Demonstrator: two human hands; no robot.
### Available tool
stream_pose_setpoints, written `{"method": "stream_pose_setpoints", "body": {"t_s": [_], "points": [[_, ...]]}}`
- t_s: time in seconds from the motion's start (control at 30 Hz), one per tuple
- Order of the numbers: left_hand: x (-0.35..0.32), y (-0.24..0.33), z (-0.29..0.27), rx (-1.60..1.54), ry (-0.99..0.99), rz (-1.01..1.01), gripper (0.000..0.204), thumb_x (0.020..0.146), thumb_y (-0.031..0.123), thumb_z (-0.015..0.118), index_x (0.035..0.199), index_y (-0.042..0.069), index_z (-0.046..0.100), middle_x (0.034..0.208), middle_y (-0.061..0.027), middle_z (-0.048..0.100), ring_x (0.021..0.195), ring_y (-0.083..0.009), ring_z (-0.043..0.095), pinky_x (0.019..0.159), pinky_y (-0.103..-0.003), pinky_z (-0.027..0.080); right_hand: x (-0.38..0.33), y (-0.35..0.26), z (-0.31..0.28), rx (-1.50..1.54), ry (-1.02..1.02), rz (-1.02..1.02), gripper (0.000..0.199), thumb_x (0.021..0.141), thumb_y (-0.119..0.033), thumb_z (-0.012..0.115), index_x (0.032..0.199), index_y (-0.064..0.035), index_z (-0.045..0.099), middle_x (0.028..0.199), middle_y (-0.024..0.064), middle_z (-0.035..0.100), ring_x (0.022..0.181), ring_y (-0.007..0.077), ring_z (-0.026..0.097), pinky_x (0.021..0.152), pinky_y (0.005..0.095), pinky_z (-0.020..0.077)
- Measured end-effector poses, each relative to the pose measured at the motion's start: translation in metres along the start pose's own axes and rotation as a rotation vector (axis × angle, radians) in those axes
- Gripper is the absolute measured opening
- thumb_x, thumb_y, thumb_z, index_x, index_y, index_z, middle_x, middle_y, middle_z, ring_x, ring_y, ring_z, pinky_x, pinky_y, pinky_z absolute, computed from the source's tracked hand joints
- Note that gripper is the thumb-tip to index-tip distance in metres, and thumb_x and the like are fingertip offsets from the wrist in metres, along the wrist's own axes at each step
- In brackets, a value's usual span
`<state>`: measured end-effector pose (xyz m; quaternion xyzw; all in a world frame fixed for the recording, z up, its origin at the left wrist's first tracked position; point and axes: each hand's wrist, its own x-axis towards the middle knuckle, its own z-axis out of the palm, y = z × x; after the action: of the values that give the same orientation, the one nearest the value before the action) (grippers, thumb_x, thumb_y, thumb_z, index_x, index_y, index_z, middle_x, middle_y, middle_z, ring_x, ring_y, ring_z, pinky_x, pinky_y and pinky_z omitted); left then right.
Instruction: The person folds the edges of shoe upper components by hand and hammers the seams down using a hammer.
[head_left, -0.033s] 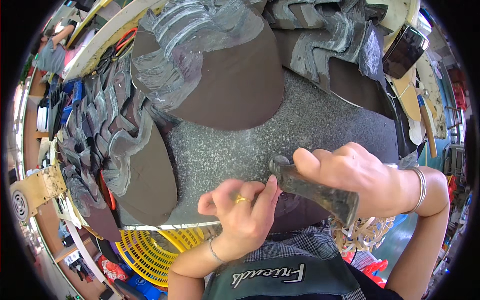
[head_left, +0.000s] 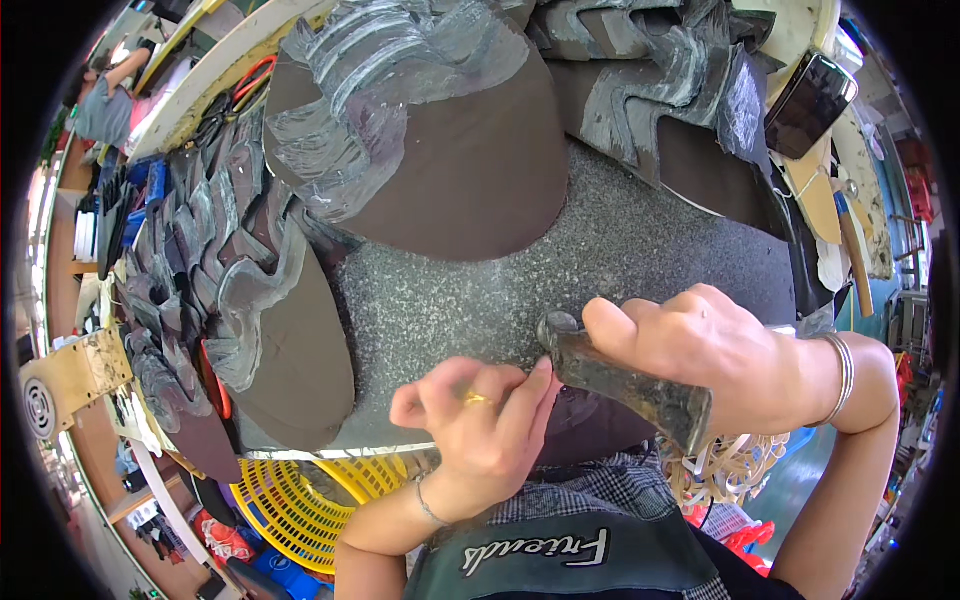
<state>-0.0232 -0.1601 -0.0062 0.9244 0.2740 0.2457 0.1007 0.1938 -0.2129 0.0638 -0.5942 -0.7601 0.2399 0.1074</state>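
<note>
My right hand [head_left: 685, 345] is closed round a dark, worn hammer [head_left: 630, 388]; its handle is hidden in my grip. The hammer's rounded face rests low over the speckled grey work surface [head_left: 450, 300], right beside my left fingertips. With finger and thumb pressed together, my left hand [head_left: 490, 430] pinches the edge of a dark brown leather piece [head_left: 590, 425] at the near side of the surface. My other left fingers curl loosely and are slightly blurred. Much of this piece lies hidden beneath the hammer and my hands.
Large brown leather pieces [head_left: 480, 170] with grey-smeared edges lie ahead, and more overlap at left [head_left: 300, 350]. At the far right are a phone [head_left: 810, 105] and a wooden-handled tool [head_left: 855, 250]. Below the surface stands a yellow basket [head_left: 290, 510]. Another person [head_left: 105, 105] is at far left.
The hammer's back end has shifted very slightly left. My left hand's curled fingers have moved a little to the left; the pinch stays at the same place.
</note>
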Motion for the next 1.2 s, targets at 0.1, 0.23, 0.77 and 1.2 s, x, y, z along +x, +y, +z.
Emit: {"method": "stream_pose_setpoints", "body": {"t_s": [0.1, 0.23, 0.77, 1.2], "points": [[0.001, 0.000, -0.002, -0.039, -0.023, 0.060, 0.022, 0.062, 0.018, 0.080, 0.082, 0.018, 0.071, 0.088, 0.0065, 0.059, 0.093, -0.0244, 0.049, 0.081, -0.047, 0.023, 0.001, 0.002, -0.001, -0.053, 0.163, -0.091, 0.027, 0.074, -0.004, 0.064, 0.093, -0.0023, 0.046, 0.062, 0.0096, 0.059, 0.056, 0.0275, 0.066, 0.048, 0.0370, 0.0523], [0.001, 0.002, -0.005, -0.066, -0.060, 0.089, 0.021, 0.061, 0.024, 0.079, 0.079, 0.018, 0.071, 0.090, 0.0073, 0.058, 0.092, -0.0217, 0.050, 0.081, -0.046, 0.024, 0.011, -0.001, -0.011, 0.001, -0.045, -0.090, 0.031, 0.075, -0.007, 0.066, 0.099, -0.0011, 0.046, 0.067, 0.0103, 0.058, 0.057, 0.0291, 0.065, 0.048, 0.0368, 0.0490], [0.019, 0.010, -0.007, -0.136, -0.083, 0.049, 0.031, 0.061, 0.027, 0.086, 0.083, 0.014, 0.069, 0.102, -0.0041, 0.058, 0.099, -0.0282, 0.048, 0.090, -0.045, 0.030, -0.063, 0.008, -0.005, 0.269, 0.125, 0.178, 0.035, 0.078, -0.002, 0.064, 0.111, -0.0005, 0.054, 0.072, 0.0171, 0.059, 0.063, 0.0416, 0.060, 0.054, 0.0456, 0.0468], [0.051, -0.097, -0.115, -0.004, -0.001, -0.400, 0.038, 0.065, 0.001, 0.082, 0.087, 0.003, 0.051, 0.096, -0.0060, 0.046, 0.083, -0.0164, 0.045, 0.081, -0.028, 0.044, -0.072, 0.016, 0.022, 0.631, 0.737, 0.397, 0.019, 0.093, -0.010, 0.064, 0.110, -0.0023, 0.062, 0.079, 0.0006, 0.060, 0.052, 0.0068, 0.051, 0.046, 0.0296, 0.0397]]}}
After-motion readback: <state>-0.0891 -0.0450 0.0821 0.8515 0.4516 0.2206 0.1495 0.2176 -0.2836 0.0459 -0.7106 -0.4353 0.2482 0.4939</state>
